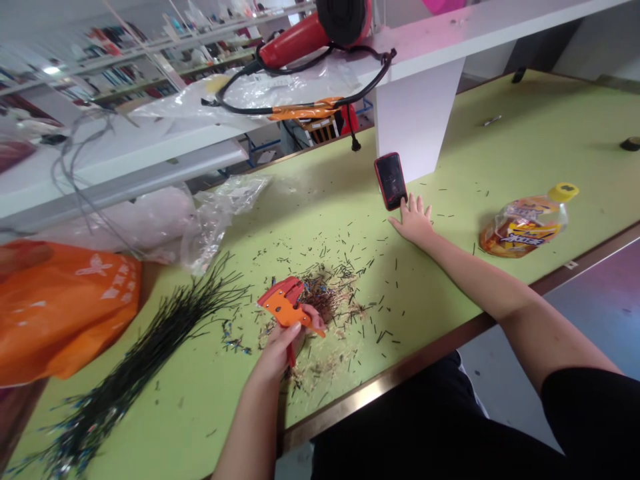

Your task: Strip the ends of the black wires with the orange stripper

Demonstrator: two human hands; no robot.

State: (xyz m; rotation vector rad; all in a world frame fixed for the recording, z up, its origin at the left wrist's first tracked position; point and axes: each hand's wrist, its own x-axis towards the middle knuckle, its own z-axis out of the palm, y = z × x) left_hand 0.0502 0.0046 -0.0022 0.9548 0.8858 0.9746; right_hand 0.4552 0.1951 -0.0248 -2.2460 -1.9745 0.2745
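My left hand [290,338] is closed around a red and orange wire stripper [286,303], held over a pile of cut wire scraps [323,293] on the green table. My right hand [415,219] reaches forward with its fingers spread. Its fingertips are at the lower edge of a phone [391,180] in a red case, which leans against a white upright panel. To the left of the wire stripper lies a long bundle of black wires [160,340], with blue and metallic bits at its near end.
An orange bag [70,307] and clear plastic bags [220,207] are on the left. A drink bottle [525,227] with a yellow cap lies at the right. Above, a red heat gun [300,41] with a black cord rests on a white shelf [425,50].
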